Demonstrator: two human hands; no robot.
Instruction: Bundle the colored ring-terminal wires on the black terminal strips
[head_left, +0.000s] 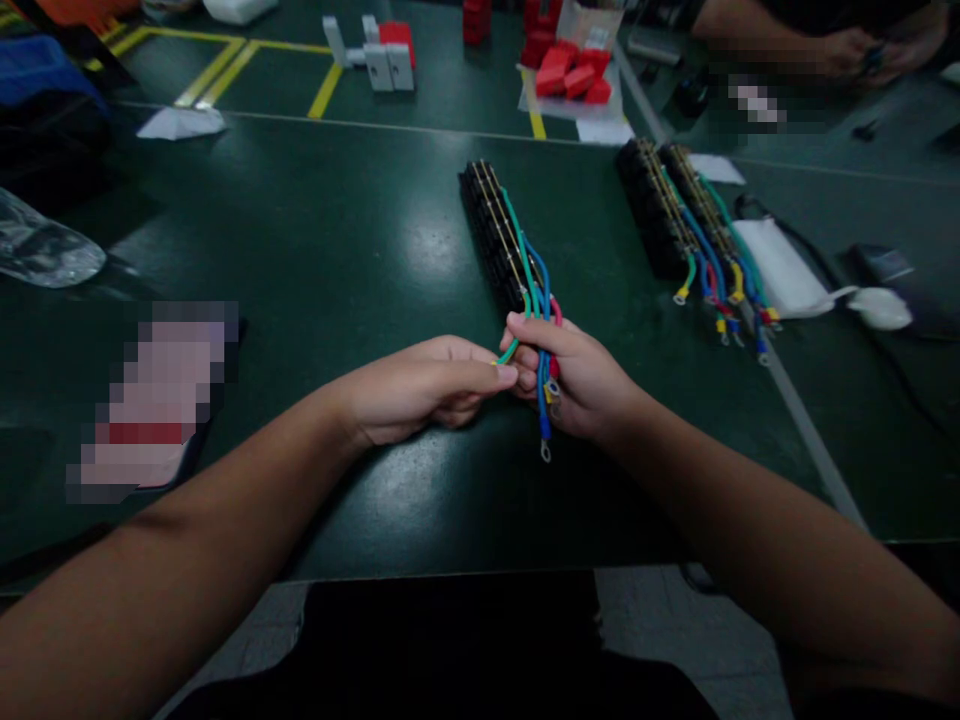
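A long black block [491, 235] with brass-coloured strips along its top lies on the green table, pointing away from me. Green, blue and red wires run from its near end. My left hand [442, 385] pinches the end of the green wire [510, 352] between thumb and fingers, which hide most of its tip. My right hand [574, 375] is closed around the wire bundle just below the block. Out of that hand hang blue wires [544, 395] with ring terminals [546, 452], and red and yellow sleeves show beside them.
Two similar wired blocks [660, 205] lie to the right, near a white pouch [784, 265] and a black cable. Red parts [574, 75] and grey blocks [390, 65] sit at the back. A phone [157, 400] lies left, below clear plastic [45, 245]. Another person's hands [874, 50] are at far right.
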